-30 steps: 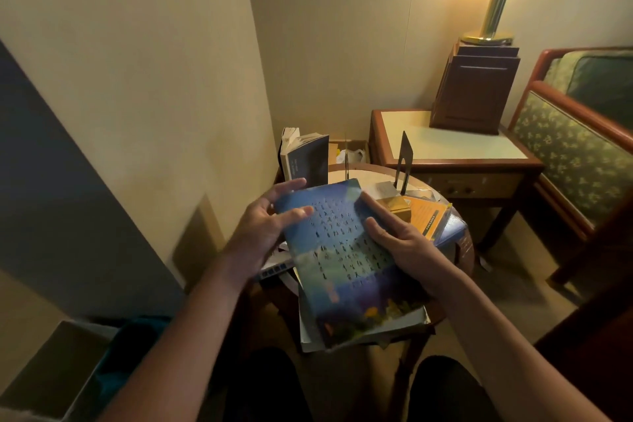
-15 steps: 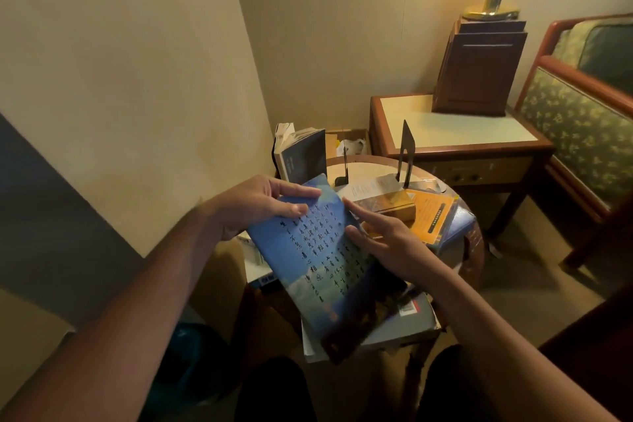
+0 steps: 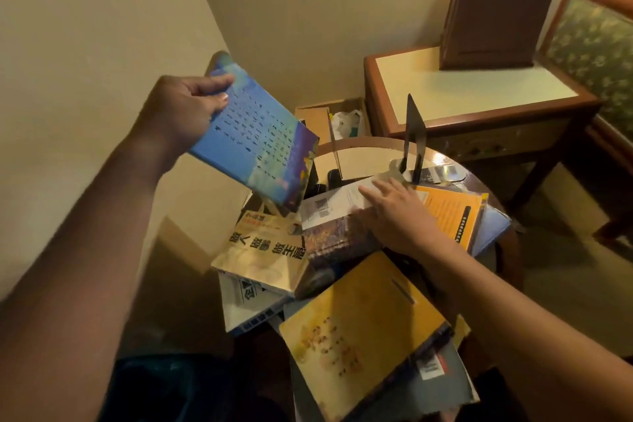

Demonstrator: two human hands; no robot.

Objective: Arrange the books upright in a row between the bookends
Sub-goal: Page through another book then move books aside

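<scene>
Left hand: grips the blue book by one corner, thumb on the cover and fingers curled behind.
Blue book: held in the air, tilted, above the left edge of the round table and clear of the pile.
Right hand: fingers straight and holding nothing, it lies flat on a white printed book on top of the pile.
Bookend: black, upright, its foot on the table just beyond the right fingertips.
Pile: loose books lie flat and overlapping, with an orange book right of the hand, a beige book with large characters to its left and a yellow book nearest the camera.
Surface: dark wooden rim and pale top, mostly covered.
Room: a cream wall on the left, a side table behind bearing a dark wooden box, a floral-upholstered chair at the right edge, and a cardboard box in the corner.
Hard to make out: the lower books show only edges, a thin upright strip near the table's back cannot be identified, and the cover lettering is blurred.
Blue book's look: blue cover with rows of small dark characters and a purple band along its lower edge.
</scene>
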